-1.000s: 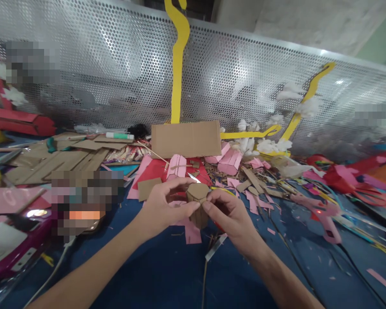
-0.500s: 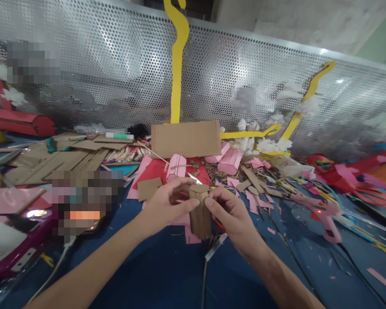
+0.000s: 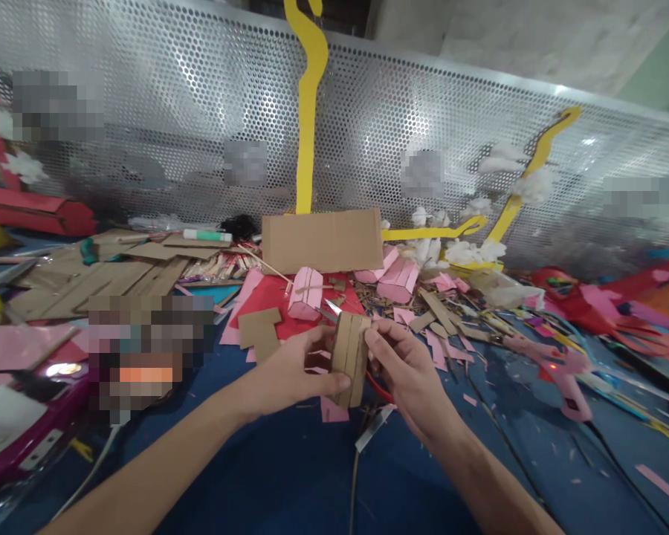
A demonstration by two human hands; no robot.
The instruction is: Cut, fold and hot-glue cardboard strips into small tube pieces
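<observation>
Between my two hands is a small cardboard tube [image 3: 348, 360] with scored, faceted sides, tilted so that its side faces me. My left hand [image 3: 298, 371] pinches its left side, thumb across the front. The thumb and fingers of my right hand [image 3: 398, 364] grip the upper right edge. Just behind the tube, a scissor blade [image 3: 332, 306] shows, and a red handle [image 3: 380, 388] curves out under my right hand. A pink paper box [image 3: 305, 295] lies on red sheet [image 3: 267, 291] beyond. Below my right hand lies a utility knife blade [image 3: 375, 429].
A pink glue gun [image 3: 557, 371] with a lit red light lies at right, its cord trailing forward. Flat cardboard pieces [image 3: 100, 279] are piled at left near a purple power strip [image 3: 39, 423]. A cardboard panel [image 3: 322, 241] stands before the perforated metal screen [image 3: 201, 111].
The cardboard tube has been tipped and turned; its open top showed before, and now its scored side faces me. My left thumb has slid lower on it.
</observation>
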